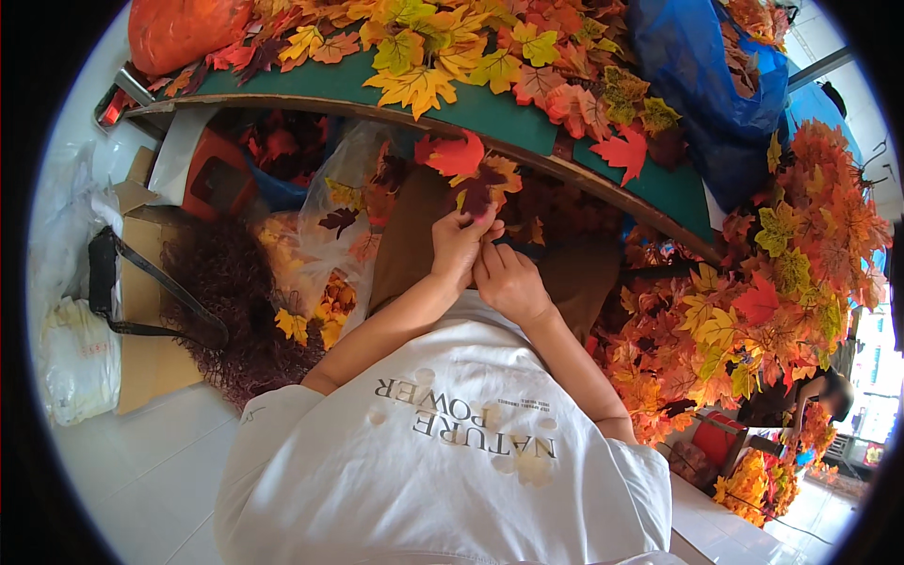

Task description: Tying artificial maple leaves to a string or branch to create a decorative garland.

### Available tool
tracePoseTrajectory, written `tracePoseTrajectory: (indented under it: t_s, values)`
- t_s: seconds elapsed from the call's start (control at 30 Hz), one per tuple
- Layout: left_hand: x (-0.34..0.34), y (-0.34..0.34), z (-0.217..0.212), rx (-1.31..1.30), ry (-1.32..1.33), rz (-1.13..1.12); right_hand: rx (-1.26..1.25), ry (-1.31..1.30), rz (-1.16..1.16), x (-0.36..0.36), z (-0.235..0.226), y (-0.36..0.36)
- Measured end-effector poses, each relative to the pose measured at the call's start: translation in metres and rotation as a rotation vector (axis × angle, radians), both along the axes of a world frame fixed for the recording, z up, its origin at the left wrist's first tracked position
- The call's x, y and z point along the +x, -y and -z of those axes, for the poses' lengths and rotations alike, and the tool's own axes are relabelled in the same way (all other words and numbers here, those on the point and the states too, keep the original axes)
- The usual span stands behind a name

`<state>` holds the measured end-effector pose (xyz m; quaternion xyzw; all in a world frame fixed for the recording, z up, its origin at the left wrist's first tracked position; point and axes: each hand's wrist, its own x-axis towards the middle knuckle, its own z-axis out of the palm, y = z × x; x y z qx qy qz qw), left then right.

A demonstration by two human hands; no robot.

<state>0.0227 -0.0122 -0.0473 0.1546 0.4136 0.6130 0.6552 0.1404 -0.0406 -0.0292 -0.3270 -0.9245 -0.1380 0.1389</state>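
My left hand point(458, 247) pinches the base of a small spray of artificial maple leaves point(478, 191), in red, dark purple and orange. The leaves fan out above my fingers, just short of the table's front edge. Close beside it, my right hand point(509, 279) is closed, its fingertips meeting those of the left at the lower end of the spray. Whatever the right fingers grip, perhaps a stem, is too small or hidden to make out. Both hands are over my lap.
A green-topped table point(330, 83) arcs ahead, heaped with yellow, orange and red leaves point(471, 47). A blue plastic bag point(692, 104) stands at its right. Leaf garlands point(753, 282) hang on the right. Left are a cardboard box point(155, 348), dark purple stringy material point(231, 301) and a clear bag point(325, 212).
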Motion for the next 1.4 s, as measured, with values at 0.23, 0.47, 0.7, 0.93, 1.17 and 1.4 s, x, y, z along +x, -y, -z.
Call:
tracePoseTrajectory:
  t_s: [0.23, 0.47, 0.7, 0.93, 1.17, 1.4]
  values:
    - [-0.039, -0.027, 0.043, -0.087, 0.336, 0.082, -0.150, -0.275, -0.223, 0.017, -0.085, -0.039]
    - [-0.021, -0.010, 0.037, -0.119, 0.542, 0.485, -0.160, -0.927, 0.372, 0.073, -0.113, -0.152]
    - [-0.040, -0.025, 0.027, 0.007, 0.540, 0.430, -0.113, -0.733, 0.496, 0.098, -0.096, -0.222]
    - [-0.054, -0.026, 0.024, 0.036, 0.395, 0.468, 0.135, -0.540, 0.600, 0.097, -0.078, -0.174]
    - [-0.046, -0.024, 0.033, 0.004, 0.375, 0.463, 0.358, -0.409, 0.612, 0.089, -0.070, -0.151]
    - [-0.049, -0.018, 0.030, 0.017, 0.342, 0.449, 0.244, -0.478, 0.522, 0.091, -0.074, -0.201]
